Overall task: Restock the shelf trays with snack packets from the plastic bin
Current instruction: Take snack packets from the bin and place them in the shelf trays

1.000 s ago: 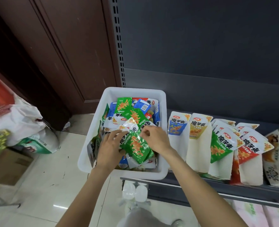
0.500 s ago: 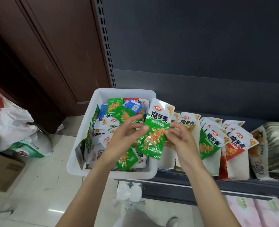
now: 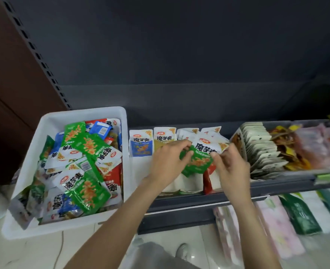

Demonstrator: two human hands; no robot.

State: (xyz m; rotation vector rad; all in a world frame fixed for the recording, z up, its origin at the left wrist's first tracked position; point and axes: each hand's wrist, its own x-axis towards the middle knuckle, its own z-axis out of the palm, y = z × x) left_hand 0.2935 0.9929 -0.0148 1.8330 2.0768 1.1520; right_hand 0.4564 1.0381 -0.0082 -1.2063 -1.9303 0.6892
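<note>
I hold a green snack packet (image 3: 200, 160) with both hands above the shelf trays (image 3: 187, 186). My left hand (image 3: 168, 162) pinches its left edge with curled fingers, and my right hand (image 3: 229, 167) pinches its right edge between thumb and fingers. The packet stands roughly upright, its white top up, just in front of the row of white-topped packets (image 3: 161, 137) standing in the trays. A blue packet (image 3: 140, 143) stands at the left end of that row. The white plastic bin (image 3: 32, 152) sits to the left, touching the shelf (image 3: 208, 200), heaped with green, blue and red packets. To the right, pale packets (image 3: 261, 148) lean in a stack.
</note>
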